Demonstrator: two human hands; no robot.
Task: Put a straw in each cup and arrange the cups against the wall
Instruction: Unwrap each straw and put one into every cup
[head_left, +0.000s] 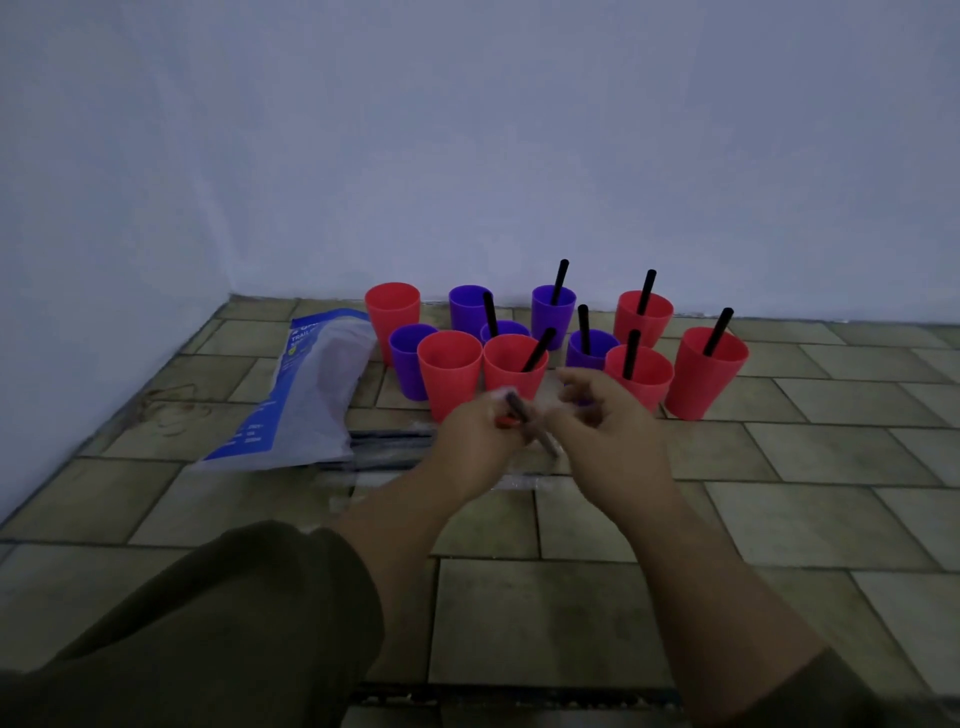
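One straw slants far-left to near-right between close-set hands. The left hand grips it; the right hand is too blurred to tell. An empty red cup stands just beyond, nearer the left hand.

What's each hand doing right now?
Left hand: grips the black straw.
Right hand: fingers curled beside that straw; too blurred to tell whether it holds it.

Eleven red and purple cups stand upright, bunched near the wall. Seven hold black straws, the four leftmost none. One loose straw, blurred, tilts farther from the wall.
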